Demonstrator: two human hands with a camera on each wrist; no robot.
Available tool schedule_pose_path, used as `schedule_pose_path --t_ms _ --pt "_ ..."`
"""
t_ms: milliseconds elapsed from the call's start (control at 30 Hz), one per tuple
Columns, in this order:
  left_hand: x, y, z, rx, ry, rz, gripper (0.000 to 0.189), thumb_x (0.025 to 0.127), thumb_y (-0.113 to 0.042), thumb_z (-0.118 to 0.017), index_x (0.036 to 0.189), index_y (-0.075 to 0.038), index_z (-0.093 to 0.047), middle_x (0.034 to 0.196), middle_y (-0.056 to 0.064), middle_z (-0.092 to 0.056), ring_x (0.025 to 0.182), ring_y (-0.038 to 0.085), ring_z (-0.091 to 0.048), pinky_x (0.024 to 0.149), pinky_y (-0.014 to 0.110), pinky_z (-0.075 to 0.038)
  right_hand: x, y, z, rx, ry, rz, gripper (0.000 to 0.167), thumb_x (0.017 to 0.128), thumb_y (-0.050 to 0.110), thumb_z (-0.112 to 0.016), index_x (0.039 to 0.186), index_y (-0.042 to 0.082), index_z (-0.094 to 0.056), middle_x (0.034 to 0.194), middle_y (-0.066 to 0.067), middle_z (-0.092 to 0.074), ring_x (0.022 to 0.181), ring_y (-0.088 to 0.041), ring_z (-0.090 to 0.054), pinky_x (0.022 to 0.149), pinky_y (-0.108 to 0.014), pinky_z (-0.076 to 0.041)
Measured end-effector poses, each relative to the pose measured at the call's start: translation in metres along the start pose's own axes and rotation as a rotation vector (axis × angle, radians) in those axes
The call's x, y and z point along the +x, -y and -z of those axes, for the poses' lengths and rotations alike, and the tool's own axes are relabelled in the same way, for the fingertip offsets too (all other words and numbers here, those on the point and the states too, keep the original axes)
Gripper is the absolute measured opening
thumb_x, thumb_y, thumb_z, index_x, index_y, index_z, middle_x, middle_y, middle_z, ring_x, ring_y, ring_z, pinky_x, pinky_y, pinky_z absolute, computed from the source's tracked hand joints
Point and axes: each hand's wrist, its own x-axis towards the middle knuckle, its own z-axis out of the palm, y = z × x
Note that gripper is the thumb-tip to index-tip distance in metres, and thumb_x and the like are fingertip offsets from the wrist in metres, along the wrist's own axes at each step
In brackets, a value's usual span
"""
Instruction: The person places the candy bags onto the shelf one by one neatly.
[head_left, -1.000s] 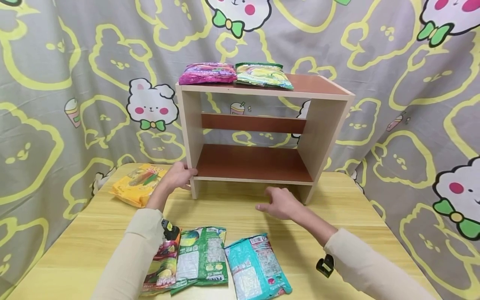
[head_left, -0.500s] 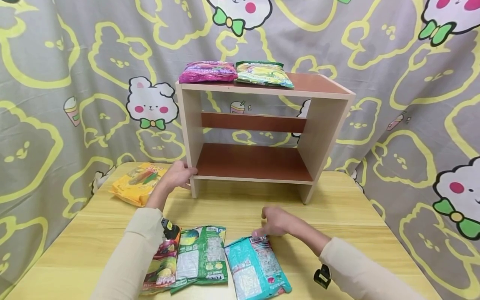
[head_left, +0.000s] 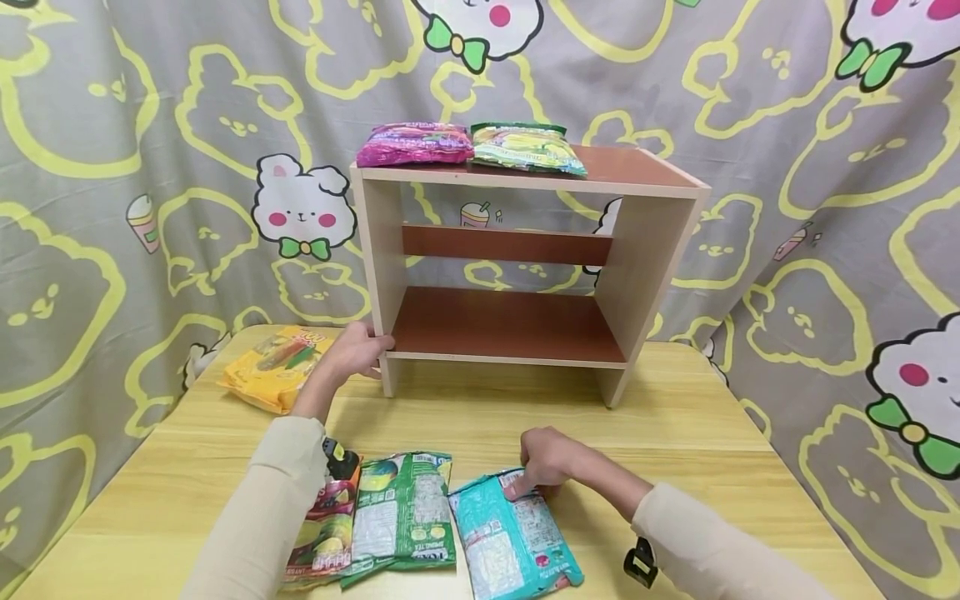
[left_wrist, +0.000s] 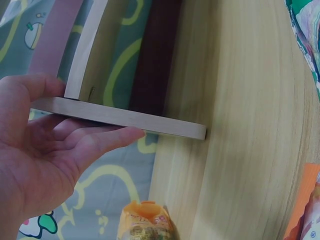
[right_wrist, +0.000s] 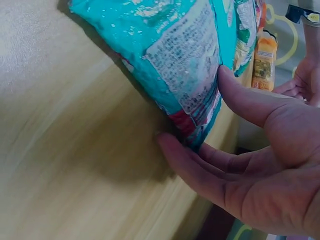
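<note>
In the head view my left hand (head_left: 356, 350) grips the left side panel of a small wooden shelf (head_left: 510, 361) at its lower board. The left wrist view has the thumb on one side of the panel and the fingers along the other. My right hand (head_left: 551, 458) pinches the upper right corner of a teal candy bag (head_left: 491, 533) lying on the table. Its thumb presses on the printed face, while the fingers are at the corner's edge, partly underneath, in the right wrist view. Left of it lie a green candy bag (head_left: 405, 512) and a dark red bag (head_left: 324, 533), partly behind my left sleeve.
Atop the shelf lie a magenta bag (head_left: 416, 146) and a green-and-yellow bag (head_left: 527, 150). A yellow bag (head_left: 273, 367) sits on the table (head_left: 697, 450) left of the shelf. A patterned curtain (head_left: 817, 208) hangs behind and at both sides.
My right hand has come back from the front of the shelf toward me, down to the teal candy bag, and taken its corner. The left hand has stayed on the shelf panel.
</note>
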Motion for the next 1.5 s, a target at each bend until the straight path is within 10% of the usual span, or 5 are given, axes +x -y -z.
schedule_pose_path --t_ms 167,967,1500 --pt "0.001 0.001 0.0 -0.006 0.005 -0.002 0.05 0.1 -0.02 -0.049 0.137 0.015 -0.048 0.135 0.036 -0.054 0.121 0.05 -0.059 0.083 0.046 -0.063 0.002 -0.001 -0.004 -0.064 -0.037 0.013 0.056 0.075 0.039 -0.09 0.05 0.015 -0.046 0.045 0.005 -0.046 0.049 -0.009 -0.045 0.052 -0.021 -0.034" --pt "0.001 0.002 0.001 -0.002 -0.004 -0.003 0.048 0.1 -0.02 -0.05 0.134 0.014 -0.051 0.134 0.034 -0.054 0.12 0.05 -0.06 0.08 0.045 -0.063 0.032 -0.058 0.022 0.015 -0.215 -0.151 0.04 0.07 0.029 -0.093 0.08 0.007 -0.061 0.08 -0.005 -0.059 0.075 -0.02 -0.053 0.059 -0.027 -0.045" --pt "0.001 0.004 0.0 -0.001 -0.007 -0.011 0.049 0.1 -0.02 -0.05 0.136 0.014 -0.049 0.135 0.034 -0.054 0.119 0.048 -0.061 0.081 0.046 -0.063 0.044 -0.09 0.029 0.018 -0.293 -0.179 0.055 0.075 0.027 -0.089 0.052 0.017 -0.04 0.056 0.005 -0.032 0.057 -0.013 -0.032 0.05 -0.024 -0.025"
